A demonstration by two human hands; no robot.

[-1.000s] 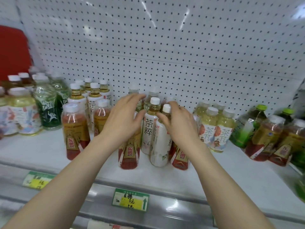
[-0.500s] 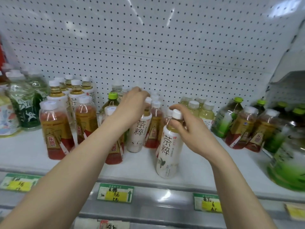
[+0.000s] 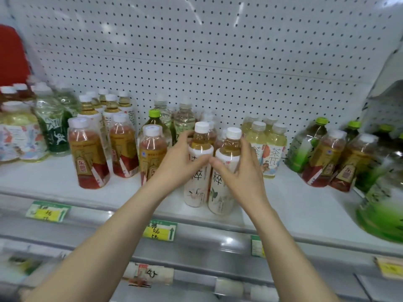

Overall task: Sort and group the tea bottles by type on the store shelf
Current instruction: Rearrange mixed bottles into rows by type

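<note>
Hands first: the left hand (image 3: 178, 162) is curled round the shoulder of a white-capped plastic tea bottle with a white flowery label (image 3: 196, 192), thumb across the front and fingers tucked behind the neck. The right hand (image 3: 242, 171) has pretty much the same grip on a second white-label tea bottle (image 3: 220, 199), with its palm against that bottle's right side. The two thumbs almost meet between them. Both bottles stand upright and touching, side by side, close to the front edge of the white store shelf (image 3: 294, 203), about midway along it. Toward the left end are three red tea bottles with gold-and-red labels (image 3: 89, 158), and behind those, at the back edge against the white pegboard panel (image 3: 218, 62), are more white-label bottles (image 3: 111, 110). Just right of the right hand is a bunch of pale yellow tea bottles with white caps (image 3: 272, 149). Further toward the right end there are green-capped green tea bottles (image 3: 305, 144) and a few more red-and-gold ones (image 3: 322, 158), all leaning. Near the front right corner there's a big blurry green-label bottle (image 3: 381, 210). Green-and-yellow price tags (image 3: 160, 229) are stuck along the front rail.
</note>
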